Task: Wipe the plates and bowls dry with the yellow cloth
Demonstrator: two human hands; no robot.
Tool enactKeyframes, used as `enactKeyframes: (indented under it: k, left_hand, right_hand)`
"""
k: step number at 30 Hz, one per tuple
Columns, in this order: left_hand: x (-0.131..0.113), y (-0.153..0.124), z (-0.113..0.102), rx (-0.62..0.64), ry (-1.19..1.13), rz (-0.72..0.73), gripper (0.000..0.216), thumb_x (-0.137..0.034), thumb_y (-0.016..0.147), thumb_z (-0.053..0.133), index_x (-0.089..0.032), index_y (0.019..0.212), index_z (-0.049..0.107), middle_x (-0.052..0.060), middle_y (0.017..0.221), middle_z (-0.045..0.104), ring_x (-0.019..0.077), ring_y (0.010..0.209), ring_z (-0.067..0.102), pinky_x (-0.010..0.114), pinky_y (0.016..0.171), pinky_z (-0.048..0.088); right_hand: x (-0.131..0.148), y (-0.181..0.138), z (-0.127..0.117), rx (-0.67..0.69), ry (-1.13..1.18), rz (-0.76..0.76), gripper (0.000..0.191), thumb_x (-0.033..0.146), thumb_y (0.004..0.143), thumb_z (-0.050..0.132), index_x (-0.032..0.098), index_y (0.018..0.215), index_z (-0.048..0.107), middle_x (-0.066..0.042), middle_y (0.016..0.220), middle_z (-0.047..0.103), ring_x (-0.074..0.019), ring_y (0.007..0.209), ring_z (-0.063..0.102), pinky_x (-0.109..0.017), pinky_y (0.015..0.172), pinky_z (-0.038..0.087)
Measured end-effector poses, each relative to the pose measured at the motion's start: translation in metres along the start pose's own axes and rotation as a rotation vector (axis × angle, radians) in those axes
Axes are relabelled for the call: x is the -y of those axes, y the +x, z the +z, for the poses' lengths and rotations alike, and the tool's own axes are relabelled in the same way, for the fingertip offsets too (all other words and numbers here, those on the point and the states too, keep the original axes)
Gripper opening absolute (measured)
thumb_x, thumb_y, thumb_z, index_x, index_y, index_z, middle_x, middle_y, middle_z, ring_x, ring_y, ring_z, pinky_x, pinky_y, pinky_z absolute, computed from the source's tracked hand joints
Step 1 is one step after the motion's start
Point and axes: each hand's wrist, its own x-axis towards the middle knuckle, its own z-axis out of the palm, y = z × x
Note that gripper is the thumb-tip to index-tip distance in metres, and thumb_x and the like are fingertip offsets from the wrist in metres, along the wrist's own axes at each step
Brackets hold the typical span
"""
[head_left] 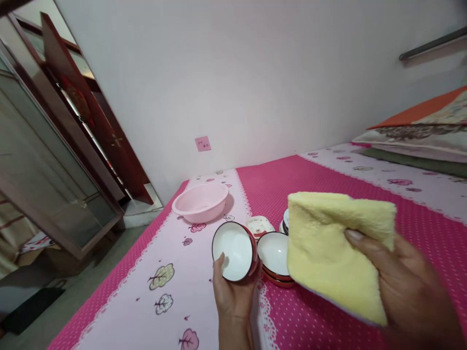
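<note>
My left hand (231, 291) grips a small bowl (234, 251), red outside and white inside, tilted so its inside faces me. My right hand (404, 287) pinches a folded yellow cloth (328, 248) and holds it up just right of the bowl, not touching it. Below and between them a stack of similar bowls (274, 255) rests on the pink bedcover (328, 180). More dishes (260, 226) lie just behind the stack, partly hidden by the cloth.
A pink plastic basin (200, 201) sits on the bedcover's pale tree-patterned strip, far left. Pillows (419, 129) lie at the back right against the wall. A glass door and dark wooden door (73, 126) stand to the left, beyond the bed's edge.
</note>
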Motion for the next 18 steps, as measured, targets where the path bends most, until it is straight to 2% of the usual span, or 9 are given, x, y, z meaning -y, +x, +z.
enactKeyframes:
  k: [2, 4, 7, 11, 15, 18]
  left_hand:
    - [-0.008, 0.002, 0.0, 0.045, -0.05, -0.025, 0.062, -0.043, 0.087, 0.067, -0.021, 0.143, 0.054, 0.018, 0.125, 0.073, 0.0429, 0.116, 0.069, 0.061, 0.09, 0.06]
    - [-0.013, 0.002, 0.001, 0.053, -0.075, 0.019, 0.062, -0.046, 0.089, 0.066, -0.024, 0.145, 0.053, 0.017, 0.13, 0.071, 0.0438, 0.122, 0.066, 0.062, 0.093, 0.06]
    - [-0.015, 0.001, 0.003, 0.028, -0.073, 0.11, 0.06, -0.047, 0.089, 0.066, -0.03, 0.145, 0.053, 0.014, 0.132, 0.07, 0.0429, 0.123, 0.066, 0.063, 0.092, 0.06]
    - [-0.019, 0.001, 0.002, 0.057, -0.062, 0.128, 0.057, -0.055, 0.091, 0.062, -0.033, 0.143, 0.055, 0.013, 0.133, 0.07, 0.0401, 0.124, 0.066, 0.063, 0.093, 0.059]
    - [-0.024, 0.004, -0.004, 0.095, -0.059, 0.122, 0.062, -0.07, 0.09, 0.055, -0.031, 0.137, 0.062, 0.013, 0.13, 0.072, 0.039, 0.123, 0.066, 0.061, 0.092, 0.06]
    - [-0.023, 0.006, -0.006, 0.091, -0.085, 0.123, 0.055, -0.065, 0.092, 0.057, -0.028, 0.131, 0.068, 0.012, 0.128, 0.074, 0.0369, 0.123, 0.067, 0.055, 0.096, 0.059]
  right_hand:
    - [-0.01, -0.004, 0.002, 0.023, -0.091, 0.097, 0.042, 0.048, 0.055, 0.084, 0.028, 0.092, 0.082, -0.006, 0.069, 0.076, -0.0339, 0.058, 0.071, -0.038, 0.037, 0.053]
    - [-0.014, -0.007, 0.002, 0.02, -0.199, 0.119, 0.049, 0.056, 0.052, 0.084, 0.031, 0.093, 0.082, -0.005, 0.072, 0.077, -0.034, 0.06, 0.071, -0.037, 0.037, 0.051]
    - [-0.016, -0.011, 0.003, -0.027, -0.346, 0.022, 0.039, 0.062, 0.051, 0.081, 0.036, 0.08, 0.081, -0.003, 0.062, 0.073, -0.0303, 0.051, 0.064, -0.038, 0.037, 0.046]
    - [-0.017, -0.009, 0.003, -0.071, -0.585, -0.185, 0.029, 0.064, 0.053, 0.077, 0.045, 0.075, 0.078, 0.0, 0.052, 0.065, -0.0294, 0.05, 0.059, -0.043, 0.047, 0.048]
    - [-0.016, 0.004, 0.004, 0.085, -0.699, -0.296, 0.031, 0.056, 0.048, 0.075, 0.044, 0.077, 0.077, 0.0, 0.062, 0.072, -0.0281, 0.052, 0.06, -0.044, 0.053, 0.05]
    - [-0.01, 0.014, 0.007, 0.157, -0.756, -0.389, 0.035, 0.053, 0.044, 0.074, 0.04, 0.077, 0.077, 0.0, 0.068, 0.075, -0.0279, 0.055, 0.063, -0.041, 0.051, 0.048]
